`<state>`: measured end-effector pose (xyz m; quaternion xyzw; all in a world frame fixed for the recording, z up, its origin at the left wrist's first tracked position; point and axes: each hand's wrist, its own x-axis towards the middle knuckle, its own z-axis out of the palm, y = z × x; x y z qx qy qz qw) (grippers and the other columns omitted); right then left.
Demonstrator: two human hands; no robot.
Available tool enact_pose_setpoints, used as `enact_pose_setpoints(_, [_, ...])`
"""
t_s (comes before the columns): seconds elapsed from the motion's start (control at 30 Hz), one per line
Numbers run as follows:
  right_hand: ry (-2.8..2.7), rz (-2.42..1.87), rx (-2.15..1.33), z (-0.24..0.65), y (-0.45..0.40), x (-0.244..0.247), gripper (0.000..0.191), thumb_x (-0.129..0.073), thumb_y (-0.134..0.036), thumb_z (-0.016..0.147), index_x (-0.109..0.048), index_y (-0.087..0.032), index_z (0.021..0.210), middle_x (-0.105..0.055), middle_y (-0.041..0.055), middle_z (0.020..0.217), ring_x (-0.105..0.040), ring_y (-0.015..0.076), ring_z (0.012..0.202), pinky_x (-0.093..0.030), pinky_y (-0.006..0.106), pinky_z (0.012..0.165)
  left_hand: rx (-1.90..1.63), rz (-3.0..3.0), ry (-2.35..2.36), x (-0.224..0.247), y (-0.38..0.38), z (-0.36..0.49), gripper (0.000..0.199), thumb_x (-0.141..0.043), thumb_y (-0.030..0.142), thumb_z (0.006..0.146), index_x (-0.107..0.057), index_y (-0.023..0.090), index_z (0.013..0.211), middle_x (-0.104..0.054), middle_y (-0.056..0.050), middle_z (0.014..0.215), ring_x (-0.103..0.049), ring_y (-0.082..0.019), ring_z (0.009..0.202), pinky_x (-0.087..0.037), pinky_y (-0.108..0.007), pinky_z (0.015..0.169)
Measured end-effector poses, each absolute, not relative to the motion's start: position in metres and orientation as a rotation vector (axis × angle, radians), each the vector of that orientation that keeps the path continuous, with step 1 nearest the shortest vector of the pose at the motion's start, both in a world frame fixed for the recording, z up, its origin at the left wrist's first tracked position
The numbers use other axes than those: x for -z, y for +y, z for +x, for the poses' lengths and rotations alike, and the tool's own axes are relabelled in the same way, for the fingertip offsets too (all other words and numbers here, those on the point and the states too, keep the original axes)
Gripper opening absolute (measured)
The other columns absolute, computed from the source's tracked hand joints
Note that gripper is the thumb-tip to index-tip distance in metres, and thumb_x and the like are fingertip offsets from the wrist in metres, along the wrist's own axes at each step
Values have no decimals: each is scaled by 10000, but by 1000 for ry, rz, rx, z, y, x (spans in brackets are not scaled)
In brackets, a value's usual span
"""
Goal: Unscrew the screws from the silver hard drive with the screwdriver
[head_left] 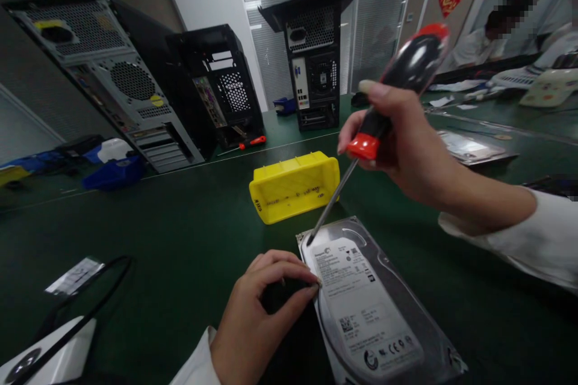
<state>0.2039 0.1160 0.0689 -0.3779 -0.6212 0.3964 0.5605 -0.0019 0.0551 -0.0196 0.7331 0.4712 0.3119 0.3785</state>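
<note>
A silver hard drive (374, 307) with a white label lies on the green table at the lower centre. My right hand (401, 138) grips a black and red screwdriver (410, 66), its shaft slanting down to the left and its tip at the drive's upper left corner. At the drive's left edge, my left hand (266, 307) has thumb and forefinger pinched together; whatever is between the fingertips is too small to make out. Just behind the drive, a yellow plastic bin (295, 186) rests on its side with screws or small marks inside.
Computer cases (135, 72) stand along the back left, with another case (316, 66) at the back centre. A red-handled screwdriver (253, 142) and blue bin (115, 172) lie left. Another drive (474, 147) sits right. A white device (54, 349) and cable occupy the lower left.
</note>
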Motion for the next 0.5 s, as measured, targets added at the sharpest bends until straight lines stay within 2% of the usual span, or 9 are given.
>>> enact_pose_setpoints(0.07, [-1554,-811,-954,196,118,-60,509,-406,-535,815,-517,-102,571,-449,4,499,-369,18,396,-285,149,380,-783,1881,1218,21,55,-2,87,-615,210,740,-696,216,772,-631,-39,889,-589,-210,881,-446,-346,803])
enact_pose_setpoints(0.23, [-1660,-582,-928,188,111,-53,406,-445,-437,837,-485,-98,618,-503,-22,540,-462,-3,458,-399,95,471,-748,1906,1239,25,57,-5,101,-616,212,744,-691,236,808,-616,-35,929,-578,-203,902,-452,-319,802])
enact_pose_setpoints(0.5, [-1767,-644,-819,193,105,-54,382,-461,-430,832,-508,-102,642,-511,-11,572,-484,5,494,-392,91,456,-671,1997,1274,23,57,-6,111,-614,283,775,-668,254,867,-603,-32,976,-585,-192,886,-476,-274,765])
